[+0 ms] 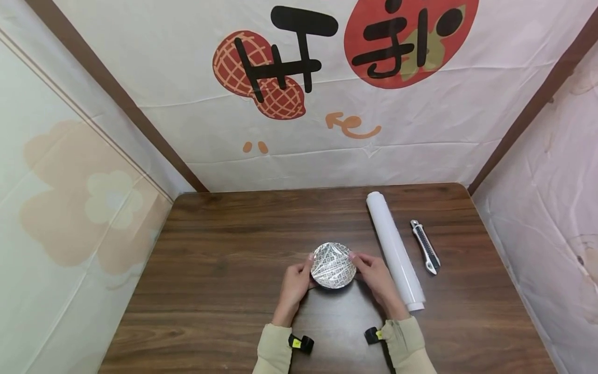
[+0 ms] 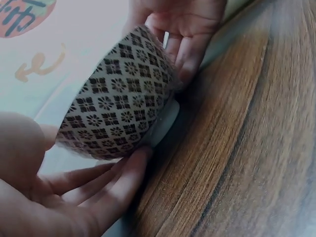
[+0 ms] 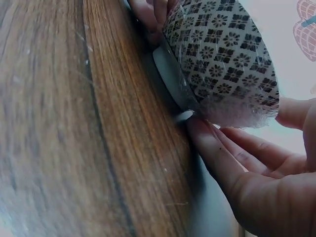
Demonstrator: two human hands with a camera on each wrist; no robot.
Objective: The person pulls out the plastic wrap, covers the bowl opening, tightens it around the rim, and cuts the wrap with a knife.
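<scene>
Between both hands is a patterned bowl (image 1: 334, 266) with clear plastic film stretched over its top. Dark flowers and diamonds cover its outer wall (image 2: 116, 98), and bunched film clings to one side in the right wrist view (image 3: 237, 111). My left hand (image 1: 295, 284) grips the bowl from the left, thumb at the rim and fingers low by the white foot (image 2: 165, 121). From the right, my right hand (image 1: 376, 278) holds it likewise, thumb on the rim and fingers beneath. The foot is close to the tabletop; whether it touches I cannot tell.
A white roll of plastic film (image 1: 395, 249) lies slantwise just right of my right hand. Beyond it lies a utility knife (image 1: 425, 248). The wooden table (image 1: 224, 275) meets printed cloth hangings (image 1: 327, 161) at its back and sides.
</scene>
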